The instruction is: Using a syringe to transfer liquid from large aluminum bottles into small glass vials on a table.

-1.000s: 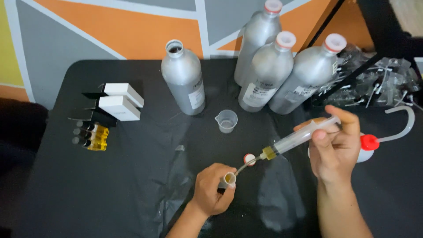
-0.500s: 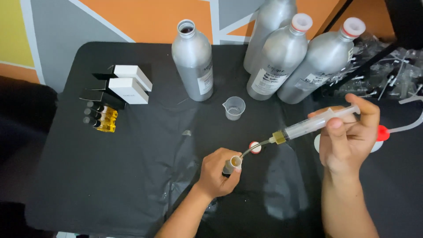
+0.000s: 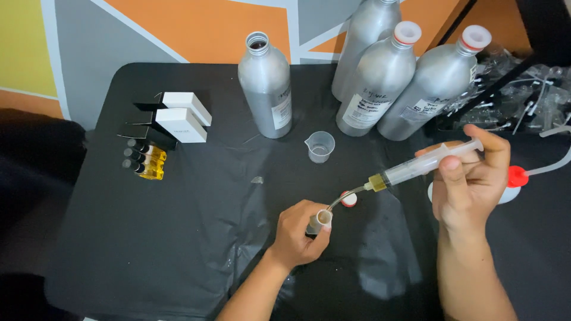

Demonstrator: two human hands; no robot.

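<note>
Head view: left hand (image 3: 297, 235) has its fingers closed around a small vial (image 3: 319, 221), upright just above the black tabletop (image 3: 178, 238). Right hand (image 3: 470, 184) grips a syringe (image 3: 416, 164), thumb on the plunger; its curved tip meets the vial's mouth.

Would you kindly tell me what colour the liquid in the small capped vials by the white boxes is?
Yellow-amber, in the small capped vials, best seen in the head view.

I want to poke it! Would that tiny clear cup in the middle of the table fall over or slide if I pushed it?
The small clear cup looks like thin plastic and nearly empty, so it is probably very light. It would likely slide or tip at a light poke. It stands alone on the wrinkled black table cover, which might catch its base and tip it.
</note>
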